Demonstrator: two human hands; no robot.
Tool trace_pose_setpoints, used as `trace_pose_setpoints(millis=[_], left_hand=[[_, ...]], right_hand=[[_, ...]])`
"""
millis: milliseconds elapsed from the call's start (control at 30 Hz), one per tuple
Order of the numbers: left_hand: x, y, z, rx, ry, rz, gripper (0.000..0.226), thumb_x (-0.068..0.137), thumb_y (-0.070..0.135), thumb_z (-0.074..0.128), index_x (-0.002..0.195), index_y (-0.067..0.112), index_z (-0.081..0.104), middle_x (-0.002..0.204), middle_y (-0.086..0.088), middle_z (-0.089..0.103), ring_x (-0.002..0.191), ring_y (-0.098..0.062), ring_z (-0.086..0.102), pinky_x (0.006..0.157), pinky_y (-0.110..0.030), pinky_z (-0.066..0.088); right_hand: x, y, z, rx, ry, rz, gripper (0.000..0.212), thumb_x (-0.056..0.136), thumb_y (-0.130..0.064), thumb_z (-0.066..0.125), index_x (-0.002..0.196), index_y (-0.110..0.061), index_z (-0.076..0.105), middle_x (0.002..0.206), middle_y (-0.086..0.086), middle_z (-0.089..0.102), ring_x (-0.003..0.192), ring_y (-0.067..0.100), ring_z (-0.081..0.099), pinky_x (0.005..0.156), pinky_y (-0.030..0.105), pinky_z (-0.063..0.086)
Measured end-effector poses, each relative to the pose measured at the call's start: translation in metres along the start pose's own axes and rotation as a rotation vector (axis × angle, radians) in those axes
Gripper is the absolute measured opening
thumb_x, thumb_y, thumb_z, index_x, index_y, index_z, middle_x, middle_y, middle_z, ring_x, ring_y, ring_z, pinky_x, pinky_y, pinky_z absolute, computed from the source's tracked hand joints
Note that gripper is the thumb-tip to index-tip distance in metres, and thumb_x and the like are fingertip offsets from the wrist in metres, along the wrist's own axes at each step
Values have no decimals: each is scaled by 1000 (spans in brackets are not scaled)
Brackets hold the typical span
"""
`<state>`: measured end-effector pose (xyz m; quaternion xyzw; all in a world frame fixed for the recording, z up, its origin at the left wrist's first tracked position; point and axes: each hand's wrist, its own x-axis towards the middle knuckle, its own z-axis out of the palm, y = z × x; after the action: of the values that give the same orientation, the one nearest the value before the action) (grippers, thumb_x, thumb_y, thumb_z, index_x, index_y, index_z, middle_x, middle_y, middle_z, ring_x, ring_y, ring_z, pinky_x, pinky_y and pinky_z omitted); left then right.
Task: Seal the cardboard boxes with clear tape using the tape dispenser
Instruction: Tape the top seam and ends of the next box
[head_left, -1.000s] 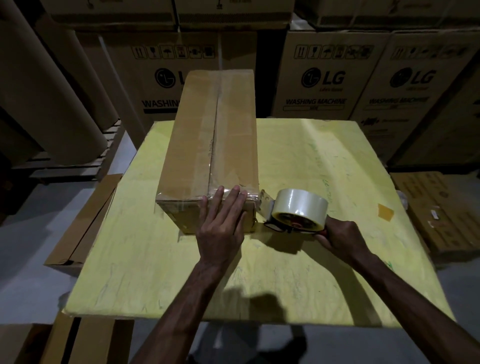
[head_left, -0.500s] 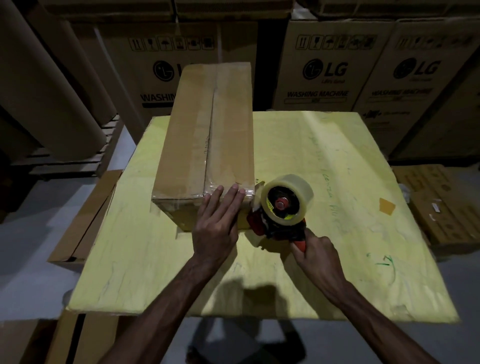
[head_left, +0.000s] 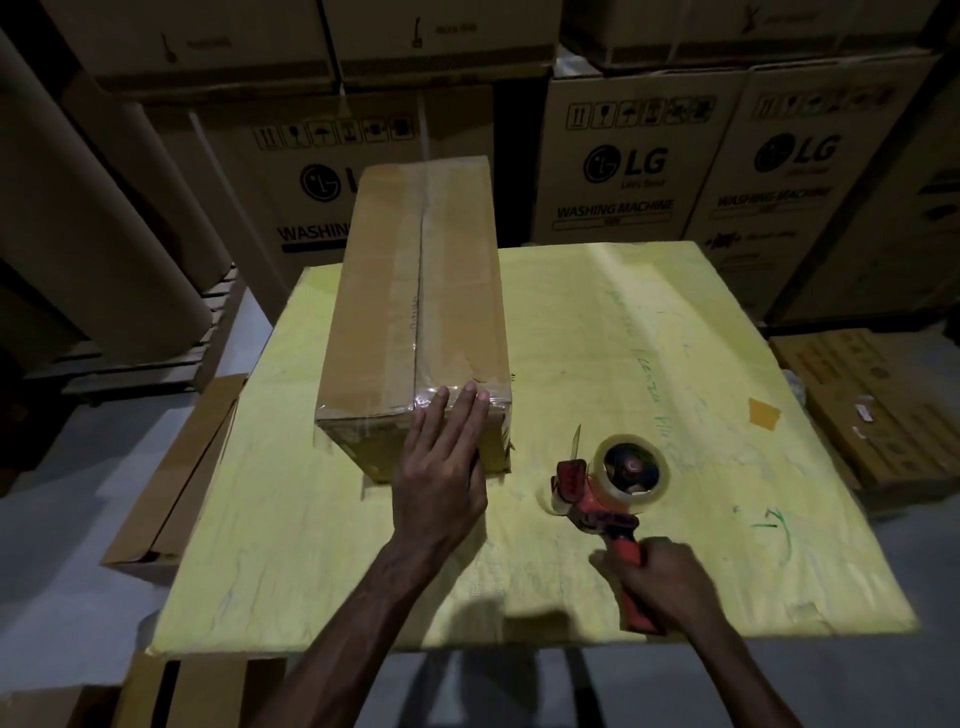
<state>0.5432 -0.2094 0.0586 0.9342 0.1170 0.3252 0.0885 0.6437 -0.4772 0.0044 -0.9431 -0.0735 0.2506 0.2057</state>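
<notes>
A long brown cardboard box (head_left: 415, 306) lies on the yellow table (head_left: 649, 364), its top seam and near end covered with clear tape. My left hand (head_left: 441, 462) lies flat with straight fingers against the box's near end, fingertips on the top edge. My right hand (head_left: 660, 587) grips the red handle of the tape dispenser (head_left: 608, 488), which sits on the table to the right of the box, apart from it. The dispenser carries a roll of clear tape, and a short tape tail stands up at its front.
Large LG washing machine cartons (head_left: 623, 166) are stacked behind the table. Thick brown paper rolls (head_left: 104, 249) lean at the left. Flat cardboard (head_left: 176, 478) stands by the table's left side, and a printed carton (head_left: 872, 410) sits on the floor at right.
My right hand has pulled the dispenser away from the box's near right corner, back and to the right onto the table. The tape is now severed from the box. My left hand stays on the box end.
</notes>
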Motion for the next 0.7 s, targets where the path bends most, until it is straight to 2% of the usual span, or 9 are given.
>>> trace_pose_setpoints(millis=[100,167,233,300,367,467,533,600,700], left_hand=[[5,-9,-24,-54,-122,30,85,84,16,69,161,19,35,168,5,30,157,-17,23,127,-39,24],[11,-21,-44,-75,-184,62,74,88,21,60,159,18,40,164,3,38,152,-16,33,123,-37,28],[21,-39,-69,-33,-238,92,66,91,28,46,157,19,43,160,1,46,147,-19,42,122,-40,26],[32,-65,-95,-47,-262,78,64,91,29,40,155,22,46,155,1,51,142,-22,48,123,-45,27],[43,-100,-124,-169,-278,19,64,89,15,48,151,28,51,153,3,54,139,-22,51,118,-46,35],[53,-153,-158,-268,-399,-65,90,78,-16,55,149,39,52,156,17,47,143,-11,46,108,-33,46],[57,-184,-163,-339,-471,-64,98,79,-24,56,150,44,50,156,21,46,147,-6,40,115,-43,44],[61,-203,-158,-333,-498,-6,94,86,-13,69,151,50,45,158,25,41,147,-6,41,114,-51,46],[72,-212,-139,-120,-579,168,95,91,17,78,157,58,24,167,31,15,147,-13,41,108,-45,52]], right_hand=[[-18,-30,-37,-314,286,-97,50,81,-74,66,94,-26,65,93,-5,70,80,18,66,64,29,48],[-28,-69,-69,-133,367,-305,45,82,-65,73,109,-29,68,108,-8,71,89,14,63,71,30,49],[-28,-110,-96,1,420,-606,48,83,-55,78,124,-35,64,130,-13,64,113,13,60,86,33,52],[-17,-149,-116,-81,346,-868,68,85,-43,81,144,-44,48,156,-22,41,140,8,42,99,34,48],[1,-183,-130,-308,189,-966,95,84,-32,84,156,-50,25,167,-25,14,152,6,23,105,34,43],[26,-216,-137,-547,72,-1017,113,81,-25,87,158,-55,9,169,-24,0,154,9,18,107,36,45],[35,-226,-136,-605,58,-1042,116,79,-27,88,159,-53,8,170,-23,-1,153,12,23,106,38,47],[41,-231,-134,-638,100,-1075,116,77,-31,89,160,-51,11,171,-17,4,150,17,28,107,41,46],[49,-234,-131,-644,131,-1105,116,74,-40,90,158,-53,12,168,-12,9,141,20,39,99,40,51]])
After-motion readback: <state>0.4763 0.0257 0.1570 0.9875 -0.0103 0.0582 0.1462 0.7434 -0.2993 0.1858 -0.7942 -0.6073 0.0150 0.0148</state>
